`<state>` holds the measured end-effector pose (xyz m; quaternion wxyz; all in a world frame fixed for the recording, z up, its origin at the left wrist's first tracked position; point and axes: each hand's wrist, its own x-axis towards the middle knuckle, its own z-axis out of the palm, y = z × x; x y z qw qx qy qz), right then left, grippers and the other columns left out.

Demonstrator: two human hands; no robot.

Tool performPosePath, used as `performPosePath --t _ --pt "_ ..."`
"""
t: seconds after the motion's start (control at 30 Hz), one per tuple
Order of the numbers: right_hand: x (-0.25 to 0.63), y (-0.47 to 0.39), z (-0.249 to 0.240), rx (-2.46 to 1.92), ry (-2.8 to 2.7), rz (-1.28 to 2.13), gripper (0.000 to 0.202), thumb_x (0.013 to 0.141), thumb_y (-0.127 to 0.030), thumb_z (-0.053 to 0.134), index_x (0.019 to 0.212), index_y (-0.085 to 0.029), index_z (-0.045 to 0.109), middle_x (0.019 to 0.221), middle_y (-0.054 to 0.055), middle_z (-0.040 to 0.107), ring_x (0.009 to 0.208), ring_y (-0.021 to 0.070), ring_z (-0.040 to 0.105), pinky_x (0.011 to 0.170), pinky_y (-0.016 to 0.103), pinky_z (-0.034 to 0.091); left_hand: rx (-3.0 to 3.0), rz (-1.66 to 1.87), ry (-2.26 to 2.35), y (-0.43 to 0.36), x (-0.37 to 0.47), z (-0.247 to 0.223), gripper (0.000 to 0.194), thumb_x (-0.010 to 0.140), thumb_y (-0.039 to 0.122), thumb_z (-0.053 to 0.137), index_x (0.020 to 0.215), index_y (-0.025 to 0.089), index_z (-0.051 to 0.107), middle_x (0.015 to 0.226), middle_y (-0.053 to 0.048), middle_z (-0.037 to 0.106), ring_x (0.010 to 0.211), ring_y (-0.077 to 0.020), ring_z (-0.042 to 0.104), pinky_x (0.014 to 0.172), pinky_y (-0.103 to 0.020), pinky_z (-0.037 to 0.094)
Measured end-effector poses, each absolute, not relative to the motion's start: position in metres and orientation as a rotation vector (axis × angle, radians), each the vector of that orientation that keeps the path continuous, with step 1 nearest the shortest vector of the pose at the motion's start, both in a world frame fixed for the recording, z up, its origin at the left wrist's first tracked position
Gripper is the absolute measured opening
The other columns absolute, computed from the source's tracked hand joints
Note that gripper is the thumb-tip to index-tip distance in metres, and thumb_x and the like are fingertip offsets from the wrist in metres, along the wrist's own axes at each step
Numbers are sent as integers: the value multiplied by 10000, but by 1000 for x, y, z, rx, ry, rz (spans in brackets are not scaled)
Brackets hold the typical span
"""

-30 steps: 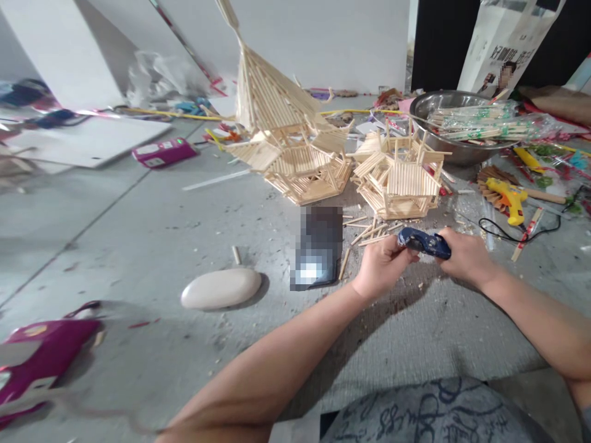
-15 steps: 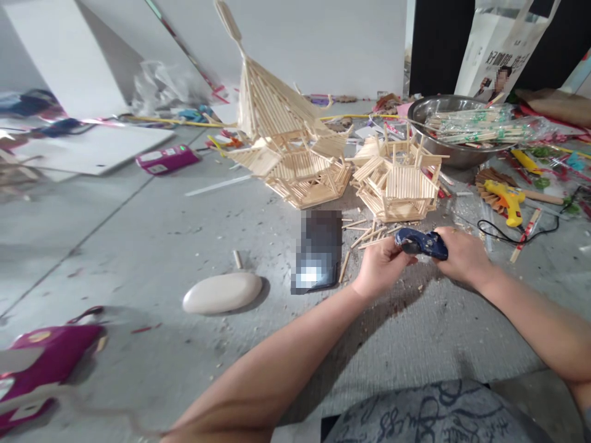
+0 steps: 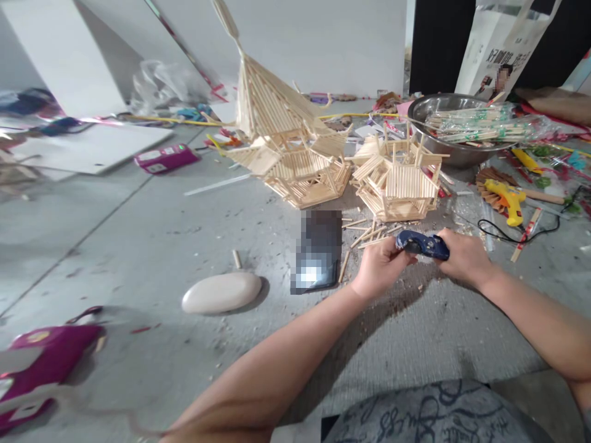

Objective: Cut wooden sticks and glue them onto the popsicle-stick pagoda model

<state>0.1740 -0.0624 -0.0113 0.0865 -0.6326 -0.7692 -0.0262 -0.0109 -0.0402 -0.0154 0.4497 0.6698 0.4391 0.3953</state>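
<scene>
A dark blue tool (image 3: pixel 422 244) is between my hands, low over the floor. My right hand (image 3: pixel 464 258) is closed round its right end. My left hand (image 3: pixel 381 267) is closed at the tool's left end; whatever its fingers pinch is too small to make out. Behind the hands stands a small model of wooden sticks (image 3: pixel 409 184). A taller stick model with a pointed roof (image 3: pixel 281 123) is to its left. Loose short sticks (image 3: pixel 369 234) lie between the small model and my left hand. A phone (image 3: pixel 316 252) with a blurred screen lies left of them.
A white oval case (image 3: pixel 221 292) lies left of the phone. At the right are a yellow glue gun (image 3: pixel 508 200) with a black cord and a metal bowl (image 3: pixel 462 157) of wrapped sticks. Purple packs (image 3: pixel 166 159) lie at the left. A white bag (image 3: pixel 498 55) stands behind.
The blue tool has turned slightly and its body looks a little wider between my hands. Both hands have stayed nearly in place.
</scene>
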Motion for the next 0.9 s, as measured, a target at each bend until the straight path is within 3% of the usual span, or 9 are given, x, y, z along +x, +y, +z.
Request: performPosePath --t 0.33,0.5,0.63,0.77,0.9 --pt "174 -62 -12 -1943 -2285 -135 218 664 -293 518 858 -199 544 697 34 656 586 199 586 516 275 289 1403 915 989 -40 -6 -12 95 669 247 590 650 158 563 569 16 610 547 -130 632 535 -233 522" --pt "175 -58 -14 -1691 -2299 -181 404 654 -236 536 1045 -143 496 902 117 630 799 249 572 663 333 389 1469 931 1042 -37 -7 -16 67 668 213 580 624 165 566 552 22 609 532 -117 612 516 -216 496" --pt "176 -56 -15 -1532 -2315 -176 503 658 -217 538 1143 -130 435 1071 157 572 970 290 509 826 413 375 1454 934 995 -36 -5 -16 47 675 188 556 634 167 562 559 30 607 504 -94 583 499 -201 480" --pt "178 -56 -16 -1504 -2307 -191 533 672 -228 532 1181 -132 407 1092 157 550 1006 300 488 885 455 343 1367 911 968 -36 -4 -14 18 672 178 545 659 171 554 597 30 621 511 -90 593 517 -208 505" --pt "179 -56 -16 -1485 -2313 -193 486 667 -210 533 1134 -116 437 1025 159 568 950 293 500 840 424 377 1383 896 984 -37 -4 -12 57 668 191 557 619 173 536 547 43 586 507 -91 592 517 -203 509"
